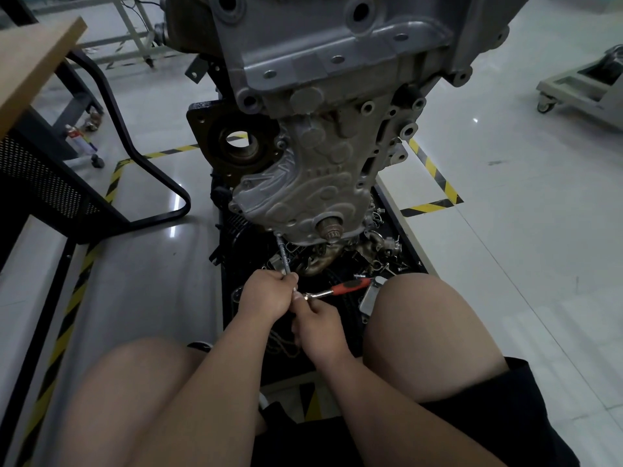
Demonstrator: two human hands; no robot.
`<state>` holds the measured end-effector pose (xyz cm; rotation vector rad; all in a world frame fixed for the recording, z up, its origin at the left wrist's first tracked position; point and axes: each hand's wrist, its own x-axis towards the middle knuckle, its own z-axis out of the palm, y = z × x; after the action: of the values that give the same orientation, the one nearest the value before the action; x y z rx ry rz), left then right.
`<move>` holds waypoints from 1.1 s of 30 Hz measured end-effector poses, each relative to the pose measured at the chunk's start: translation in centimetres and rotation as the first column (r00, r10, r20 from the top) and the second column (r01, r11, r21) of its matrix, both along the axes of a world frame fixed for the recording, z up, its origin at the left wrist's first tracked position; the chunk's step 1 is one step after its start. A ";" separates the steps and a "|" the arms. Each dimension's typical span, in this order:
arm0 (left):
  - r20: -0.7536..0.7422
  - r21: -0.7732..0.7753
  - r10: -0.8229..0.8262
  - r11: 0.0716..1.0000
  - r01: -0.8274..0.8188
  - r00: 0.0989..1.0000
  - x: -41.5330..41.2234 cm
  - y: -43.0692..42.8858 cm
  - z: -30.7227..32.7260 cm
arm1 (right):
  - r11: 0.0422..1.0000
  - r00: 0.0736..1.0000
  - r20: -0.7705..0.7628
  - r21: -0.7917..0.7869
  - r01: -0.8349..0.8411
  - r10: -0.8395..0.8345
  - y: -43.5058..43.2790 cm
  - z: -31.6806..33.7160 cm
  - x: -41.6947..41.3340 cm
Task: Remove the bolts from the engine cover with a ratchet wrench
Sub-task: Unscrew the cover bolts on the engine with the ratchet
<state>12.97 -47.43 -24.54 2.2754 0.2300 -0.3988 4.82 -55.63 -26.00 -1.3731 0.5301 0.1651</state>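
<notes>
Engine cover (303,183): a grey-tan cast metal plate with rounded raised pads and a ribbed patch at its left edge. It is fixed to the front of the engine in the middle of the frame and narrows toward its lower end.
Cover edge: round bosses with open holes (408,130) run down the right side.
Shaft stub (330,229): a rusty brown stub that sticks out of the cover's lower end.
Ratchet wrench (349,286): a bright metal head and neck with a red-and-black handle. It lies just below centre, and the handle points to the right with no hand on it.
Extension bar (282,254): a thin steel bar that runs from the wrench head up to the cover's lower left corner (the socket end is too small to make out).
Left hand (266,296): fingers curled round the lower end of the bar.
Right hand (320,328): fingertips pinch at the wrench head, touching the left hand.
Tray (337,369): a black tray under the engine, holding loose metal parts (381,251).
Desk (37,62): a wooden top at the upper left.
Floor tape (435,176): yellow-and-black stripes on pale glossy tiles.
</notes>
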 end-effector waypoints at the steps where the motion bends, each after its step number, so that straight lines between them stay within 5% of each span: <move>1: -0.001 -0.002 0.000 1.000 0.000 1.000 0.0 0.0 0.0 | 0.997 1.000 0.021 -0.079 0.009 -0.007 0.0 -0.1 0.0; 5: 0.007 -0.009 0.002 1.000 -0.002 1.000 0.0 -0.1 0.0 | 0.927 0.997 0.073 -0.373 0.020 0.007 -0.5 -0.6 0.1; 8: 0.011 -0.002 0.001 1.000 -0.001 1.000 0.1 -0.2 0.0 | 0.909 0.997 0.069 -0.417 0.012 0.019 -0.6 -0.7 0.2; 18: -0.057 -0.059 -0.036 0.998 0.033 0.998 0.0 -0.6 0.4 | 0.989 0.995 -0.096 0.144 0.010 0.004 -0.2 0.1 0.6; 26: -0.083 -0.051 -0.018 0.999 0.013 0.996 0.1 -0.4 0.3 | 0.830 0.969 -0.243 0.549 0.097 0.048 0.5 0.8 0.9; 33: -0.005 0.028 -0.044 0.999 0.044 0.999 0.0 -0.2 0.5 | 0.739 0.958 -0.253 0.669 0.072 0.136 0.2 1.0 0.8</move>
<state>12.95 -47.60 -24.05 2.3102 0.1892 -0.4261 5.58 -55.41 -24.97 -0.6348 0.6084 0.5424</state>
